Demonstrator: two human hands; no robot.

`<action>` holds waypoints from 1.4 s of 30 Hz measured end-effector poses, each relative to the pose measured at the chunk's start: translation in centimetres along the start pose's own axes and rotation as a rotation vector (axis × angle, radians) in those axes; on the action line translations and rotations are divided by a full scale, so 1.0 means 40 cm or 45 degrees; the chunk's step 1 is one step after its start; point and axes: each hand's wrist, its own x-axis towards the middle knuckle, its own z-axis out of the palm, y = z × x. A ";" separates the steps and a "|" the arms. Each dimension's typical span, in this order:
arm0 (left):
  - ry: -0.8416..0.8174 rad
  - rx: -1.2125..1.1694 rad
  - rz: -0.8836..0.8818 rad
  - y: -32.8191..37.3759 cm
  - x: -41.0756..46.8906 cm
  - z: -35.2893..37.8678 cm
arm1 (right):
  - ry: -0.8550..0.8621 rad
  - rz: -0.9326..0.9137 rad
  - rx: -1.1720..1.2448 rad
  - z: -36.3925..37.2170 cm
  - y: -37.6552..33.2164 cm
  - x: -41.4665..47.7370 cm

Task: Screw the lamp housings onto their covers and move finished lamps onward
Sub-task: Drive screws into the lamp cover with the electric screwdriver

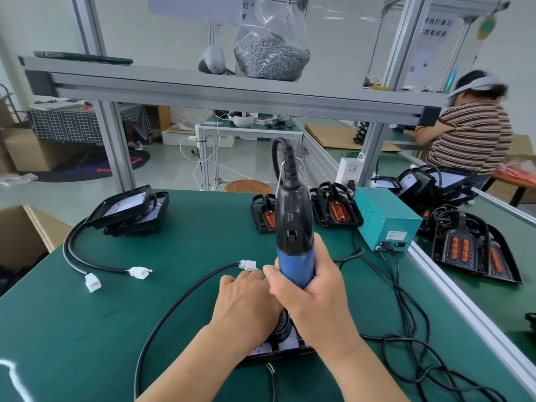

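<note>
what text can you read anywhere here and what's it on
"灯源与", then "组装" below, roughly: hanging paper sign; rest blurred.
"灯": white board; other characters cut off.
Teal power box label: too small to read.
Green round tag: blurred.

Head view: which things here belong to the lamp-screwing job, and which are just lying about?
Job: electric screwdriver in the right hand; left hand resting on the lamp under both hands; teal power supply; bag of screws; stacked lamps far left; housings with orange gaskets.
Lying about: tablet and grey headset on the shelf; cardboard box; wooden stool.
</note>
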 end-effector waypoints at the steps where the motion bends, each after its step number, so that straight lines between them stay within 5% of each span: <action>1: 0.006 -0.005 0.003 0.001 -0.002 -0.002 | -0.010 -0.006 0.005 0.001 0.000 0.000; 18: 0.170 0.032 0.081 -0.005 -0.017 0.028 | 0.038 0.067 0.001 -0.004 0.015 0.009; 29: -0.236 -0.079 0.143 -0.030 0.053 -0.017 | 0.462 0.100 0.234 -0.084 0.032 0.083; 35: -0.148 -0.418 -0.238 -0.048 0.193 -0.028 | 0.581 0.033 0.318 -0.088 0.027 0.128; 42: -0.344 -0.237 -0.270 -0.034 0.267 0.011 | 0.595 0.044 0.236 -0.073 0.055 0.125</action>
